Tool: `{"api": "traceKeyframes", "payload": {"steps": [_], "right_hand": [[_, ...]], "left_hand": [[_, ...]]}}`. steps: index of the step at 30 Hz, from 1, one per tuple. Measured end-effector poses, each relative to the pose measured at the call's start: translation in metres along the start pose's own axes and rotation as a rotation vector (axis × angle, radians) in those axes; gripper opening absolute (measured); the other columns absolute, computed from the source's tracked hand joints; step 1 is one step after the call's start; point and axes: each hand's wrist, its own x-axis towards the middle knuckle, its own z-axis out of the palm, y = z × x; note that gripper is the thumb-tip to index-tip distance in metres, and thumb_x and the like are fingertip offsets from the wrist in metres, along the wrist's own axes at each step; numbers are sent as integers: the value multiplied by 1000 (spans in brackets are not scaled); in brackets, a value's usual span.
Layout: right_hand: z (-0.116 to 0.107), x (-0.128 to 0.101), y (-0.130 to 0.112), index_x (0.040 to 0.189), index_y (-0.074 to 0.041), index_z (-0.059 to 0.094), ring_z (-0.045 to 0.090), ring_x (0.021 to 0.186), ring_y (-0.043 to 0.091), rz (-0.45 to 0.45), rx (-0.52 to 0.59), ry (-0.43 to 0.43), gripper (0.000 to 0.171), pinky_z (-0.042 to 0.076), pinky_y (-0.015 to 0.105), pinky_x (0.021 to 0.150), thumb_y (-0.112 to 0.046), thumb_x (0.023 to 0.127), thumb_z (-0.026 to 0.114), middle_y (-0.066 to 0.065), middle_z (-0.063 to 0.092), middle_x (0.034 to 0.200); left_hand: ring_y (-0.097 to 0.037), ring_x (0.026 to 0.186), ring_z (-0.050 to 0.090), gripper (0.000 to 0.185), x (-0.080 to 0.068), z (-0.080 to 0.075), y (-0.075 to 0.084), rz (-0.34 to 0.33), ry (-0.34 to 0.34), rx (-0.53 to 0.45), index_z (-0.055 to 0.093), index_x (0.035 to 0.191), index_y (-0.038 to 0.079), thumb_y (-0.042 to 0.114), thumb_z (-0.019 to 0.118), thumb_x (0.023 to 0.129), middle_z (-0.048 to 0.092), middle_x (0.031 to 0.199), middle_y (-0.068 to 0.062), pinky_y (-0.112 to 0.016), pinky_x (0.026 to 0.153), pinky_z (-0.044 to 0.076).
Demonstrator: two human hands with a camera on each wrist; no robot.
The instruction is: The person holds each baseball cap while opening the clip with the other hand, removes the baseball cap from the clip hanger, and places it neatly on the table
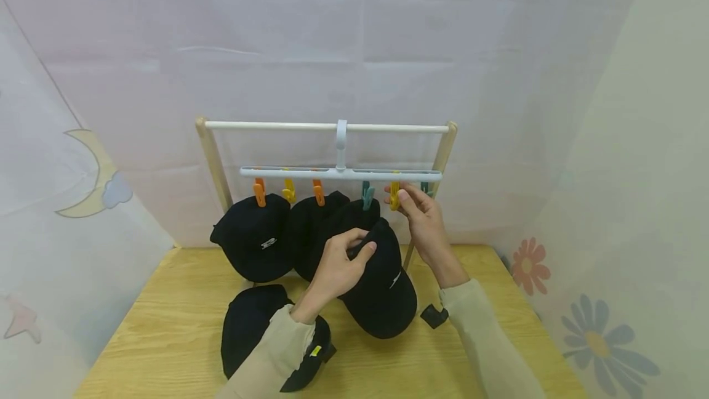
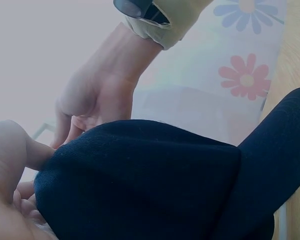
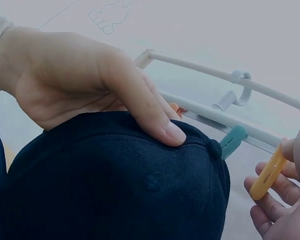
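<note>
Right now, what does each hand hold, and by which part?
The left hand grips a black cap near its crown; the right hand pinches the yellow clip by its lower end.

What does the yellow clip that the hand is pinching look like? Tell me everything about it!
The yellow clip is a small peg that looks like smooth plastic. It hangs down from the white hanger bar, second from the bar's right end, between a teal clip and another teal one. The right hand pinches it between thumb and fingers. Nothing is clipped in it yet. The black cap, held up by the left hand, sits just below it.
</note>
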Motion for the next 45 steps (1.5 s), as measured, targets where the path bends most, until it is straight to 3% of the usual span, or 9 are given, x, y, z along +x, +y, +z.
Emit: {"api": "traceKeyframes", "payload": {"steps": [5, 12, 17, 26, 31, 37, 45], "right_hand": [[0, -2, -5, 152, 5, 51, 66, 125, 32, 2, 17, 14, 51, 46, 32, 115, -30, 115, 50, 21, 62, 145], [-2, -1, -6, 152, 3, 52, 65, 125, 33, 7, 37, 41, 47, 46, 32, 114, -27, 115, 51, 6, 69, 135], [-2, -2, -6, 153, 0, 52, 67, 123, 25, 21, 20, 39, 49, 46, 33, 116, -30, 115, 51, 13, 66, 141], [-5, -10, 0, 148, -1, 56, 67, 123, 23, 55, -69, 25, 46, 41, 44, 121, -32, 114, 53, 20, 64, 144], [-11, -20, 8, 151, 0, 52, 67, 125, 23, 83, -87, 10, 48, 45, 33, 116, -30, 115, 52, 23, 61, 147], [-24, -40, 22, 157, -2, 47, 66, 124, 12, 148, -164, 14, 53, 45, 24, 113, -34, 114, 52, 19, 60, 150], [-40, -82, 39, 153, -7, 54, 63, 131, 13, 228, -356, 9, 51, 45, 17, 107, -35, 111, 60, 14, 62, 151]], "left_hand": [[-17, 103, 75, 17, -3, 0, 2, -3, 1, -6, 76, 119, 10, 16, 69, 104, 80, 110, -4, -42, 93, 60], [-19, 106, 75, 18, -6, 0, 5, -11, -4, -22, 76, 119, 9, 17, 69, 104, 80, 112, -5, -47, 96, 60], [-18, 103, 75, 16, -9, -1, 7, -4, 1, -28, 76, 117, 9, 17, 69, 105, 80, 109, -4, -46, 95, 60], [-20, 101, 76, 17, -17, 0, 8, 3, 17, -50, 78, 116, 9, 18, 69, 105, 81, 107, -5, -47, 95, 60], [-23, 105, 76, 17, -26, 0, 10, -14, 15, -75, 78, 117, 10, 20, 69, 105, 81, 110, -5, -52, 97, 58], [-22, 98, 76, 16, -34, 3, 9, -7, 21, -103, 78, 115, 10, 18, 70, 104, 82, 103, -5, -37, 91, 58], [-16, 91, 75, 16, -41, 7, 5, 13, 12, -128, 77, 116, 8, 17, 70, 105, 82, 102, -7, -28, 81, 58]]}}
